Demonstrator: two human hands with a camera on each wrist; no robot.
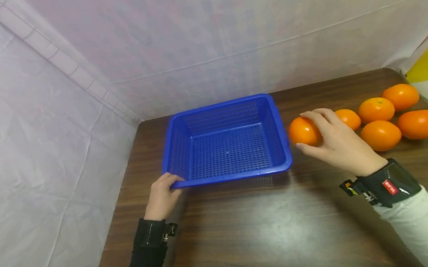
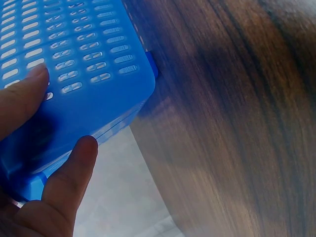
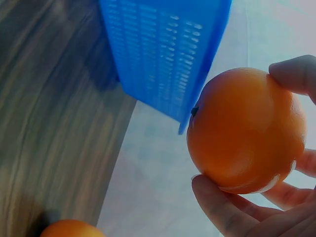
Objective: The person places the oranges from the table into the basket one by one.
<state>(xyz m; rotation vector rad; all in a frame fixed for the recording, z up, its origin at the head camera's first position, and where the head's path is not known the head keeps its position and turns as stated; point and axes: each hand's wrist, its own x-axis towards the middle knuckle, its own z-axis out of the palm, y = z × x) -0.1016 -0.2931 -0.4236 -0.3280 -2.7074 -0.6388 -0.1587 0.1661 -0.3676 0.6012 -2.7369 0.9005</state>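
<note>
A blue plastic basket point(image 1: 228, 179) with slotted walls sits on the brown table, and no fruit shows inside it. At its near left corner my left hand point(image 1: 163, 195) grips the rim; the left wrist view shows a thumb and finger against the slotted wall point(image 2: 98, 94). My right hand point(image 1: 335, 139) holds an orange point(image 1: 304, 131) just beyond the basket's right rim, above the table. In the right wrist view, thumb and fingers wrap the orange point(image 3: 247, 131) beside the basket's side point(image 3: 153, 54).
Several more oranges point(image 1: 381, 135) lie grouped on the table's right side, one point(image 1: 348, 118) partly behind my right hand. White cloth point(image 1: 230, 45) hangs behind the wood-grain table point(image 1: 235, 231). A yellow object point(image 1: 427, 62) stands at the far right edge.
</note>
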